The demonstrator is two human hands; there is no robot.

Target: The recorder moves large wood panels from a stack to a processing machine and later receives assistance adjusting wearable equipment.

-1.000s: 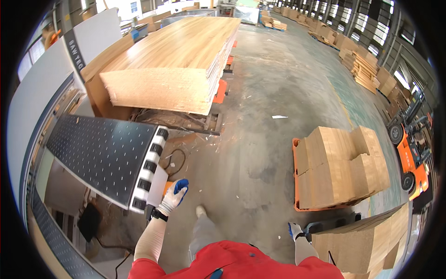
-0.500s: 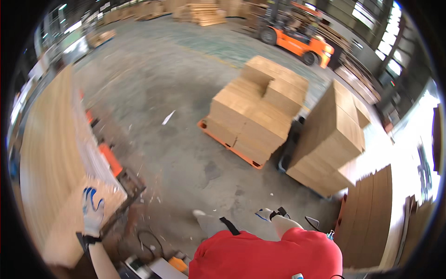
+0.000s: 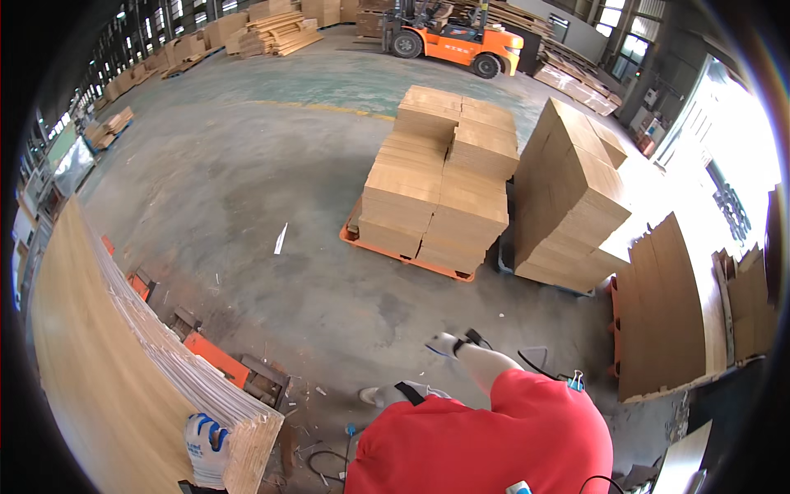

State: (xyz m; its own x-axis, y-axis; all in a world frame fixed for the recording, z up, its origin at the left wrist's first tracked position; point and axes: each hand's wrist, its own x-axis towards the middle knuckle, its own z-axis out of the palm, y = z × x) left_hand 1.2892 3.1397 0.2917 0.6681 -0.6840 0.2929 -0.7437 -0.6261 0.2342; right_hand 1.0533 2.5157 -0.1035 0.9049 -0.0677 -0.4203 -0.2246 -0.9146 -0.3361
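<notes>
My left hand [image 3: 206, 449], in a white glove with blue on the fingers, lies on top of a tall stack of thin wooden sheets [image 3: 107, 354], close to its near corner. Its fingers are stretched out over the top sheet, not wrapped round the edge. My right hand [image 3: 443, 344], in a similar glove with a dark wrist strap, hangs over the concrete floor ahead of my red top [image 3: 485, 436]. It touches nothing that I can see, and its fingers are too small and blurred to make out.
Orange metal parts [image 3: 216, 360] stand beside the sheet stack. Ahead are panel piles on an orange pallet [image 3: 407, 262] and a second tall pile [image 3: 568, 198]. Brown boards [image 3: 666, 321] stand at the right. An orange forklift [image 3: 469, 48] is far off. A cable [image 3: 321, 465] lies by my feet.
My view has swung and tilted, so the sheet stack shows lower and the forklift farther left. My left hand remains on the stack, nearer its corner edge. The right arm has swung forward.
</notes>
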